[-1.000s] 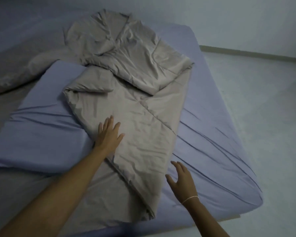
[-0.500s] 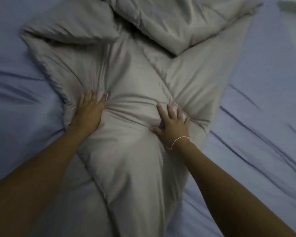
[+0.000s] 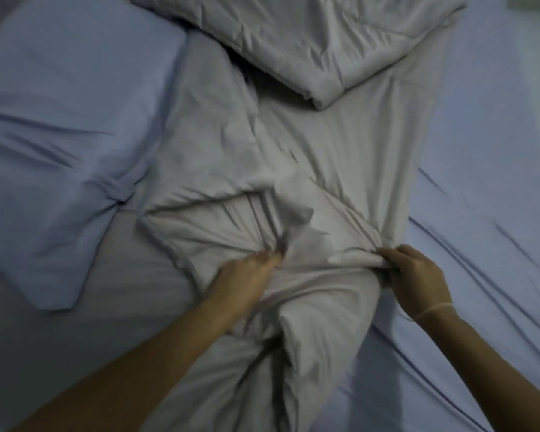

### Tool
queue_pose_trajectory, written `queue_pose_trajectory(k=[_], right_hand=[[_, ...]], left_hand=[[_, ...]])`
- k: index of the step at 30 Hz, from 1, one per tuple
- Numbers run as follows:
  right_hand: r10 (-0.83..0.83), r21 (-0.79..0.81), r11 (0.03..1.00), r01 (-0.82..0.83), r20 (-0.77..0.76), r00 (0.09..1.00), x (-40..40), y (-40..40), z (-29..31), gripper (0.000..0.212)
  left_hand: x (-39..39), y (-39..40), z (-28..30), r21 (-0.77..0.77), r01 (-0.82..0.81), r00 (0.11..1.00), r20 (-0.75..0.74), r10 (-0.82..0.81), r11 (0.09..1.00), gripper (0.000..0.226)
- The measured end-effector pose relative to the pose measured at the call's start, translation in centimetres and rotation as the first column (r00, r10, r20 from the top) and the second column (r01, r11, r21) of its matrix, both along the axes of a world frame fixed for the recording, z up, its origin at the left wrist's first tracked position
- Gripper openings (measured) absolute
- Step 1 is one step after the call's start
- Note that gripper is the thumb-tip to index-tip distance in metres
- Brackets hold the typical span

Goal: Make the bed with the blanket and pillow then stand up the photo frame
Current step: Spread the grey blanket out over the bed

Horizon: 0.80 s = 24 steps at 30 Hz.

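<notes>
Both hands clutch the crumpled grey-beige quilted blanket [image 3: 340,157]: left hand [image 3: 247,275] bunching folds, right hand [image 3: 418,275] pinching an edge. Pull apart evenly, keeping each grip firm.

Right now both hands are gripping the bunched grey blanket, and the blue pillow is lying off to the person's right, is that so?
Not quite. Both the left hand and the right hand do grip the bunched grey blanket, but the blue pillow lies to the person's left, not the right. The head view shows it beside the blanket on the bed sheet.
</notes>
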State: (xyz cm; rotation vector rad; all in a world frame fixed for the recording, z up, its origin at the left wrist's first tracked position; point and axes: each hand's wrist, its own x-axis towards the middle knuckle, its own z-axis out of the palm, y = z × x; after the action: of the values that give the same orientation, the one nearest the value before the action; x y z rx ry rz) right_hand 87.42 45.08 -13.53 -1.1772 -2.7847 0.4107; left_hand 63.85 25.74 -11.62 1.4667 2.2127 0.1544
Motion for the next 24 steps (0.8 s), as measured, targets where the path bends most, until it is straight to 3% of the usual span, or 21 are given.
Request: queue_pose_trajectory(k=[3,5,6,8,9,11,14,17,19,21,24], right_hand=[[-0.019,-0.059,0.998,0.025,0.095,0.995,5.6,-0.6,0.7,0.039],[0.005,-0.127,0.992,0.013,0.144,0.99,6.4,-0.7,1.2,0.036],[0.009,-0.159,0.987,0.014,0.141,0.99,6.2,-0.5,1.9,0.03],[-0.011,-0.203,0.979,0.025,0.071,0.997,4.7,0.0,3.9,0.035],[-0.026,-0.181,0.983,0.024,-0.005,1.0,3.5,0.2,5.0,0.043],[-0.028,-0.121,0.993,0.009,-0.153,0.988,-0.2,0.3,7.0,0.05],[0.017,-0.066,0.997,-0.038,-0.283,0.959,-7.3,0.1,7.4,0.058],[0.055,-0.116,0.991,-0.069,-0.12,0.991,-13.8,0.1,4.5,0.081],[0.098,-0.202,0.977,-0.07,0.13,0.987,-16.3,0.2,1.6,0.096],[0.156,-0.172,0.979,-0.114,0.255,0.954,-17.1,0.3,-1.1,0.093],[0.198,-0.096,0.978,-0.186,0.134,0.971,-17.0,0.8,-2.1,0.065]], left_hand=[[6.6,-1.4,1.1,0.021,0.306,0.943,-0.143,-0.3,0.952,0.034],[7.7,-1.1,2.2,0.169,0.272,0.962,-0.081,-0.262,0.947,0.02],[7.3,-0.6,3.1,0.319,0.196,0.98,-0.031,-0.197,0.927,0.024],[3.9,0.7,4.7,0.569,0.077,0.996,-0.079,-0.038,0.819,0.032],[1.3,1.4,5.3,0.624,0.041,0.985,-0.156,0.073,0.78,0.036],[-4.4,2.2,5.3,0.513,-0.2,0.905,-0.23,0.358,0.835,0.061],[-9.8,1.8,2.6,0.117,-0.581,0.795,-0.127,0.593,0.805,0.112],[-10.4,0.8,-2.0,-0.06,-0.603,0.798,-0.031,0.603,0.795,0.129],[-9.9,0.6,-4.3,-0.022,-0.592,0.806,-0.024,0.592,0.805,0.124],[-9.5,0.7,-5.5,0.068,-0.585,0.806,-0.062,0.589,0.808,0.114],[-9.4,0.8,-5.7,0.265,-0.464,0.854,-0.12,0.506,0.846,0.089]])
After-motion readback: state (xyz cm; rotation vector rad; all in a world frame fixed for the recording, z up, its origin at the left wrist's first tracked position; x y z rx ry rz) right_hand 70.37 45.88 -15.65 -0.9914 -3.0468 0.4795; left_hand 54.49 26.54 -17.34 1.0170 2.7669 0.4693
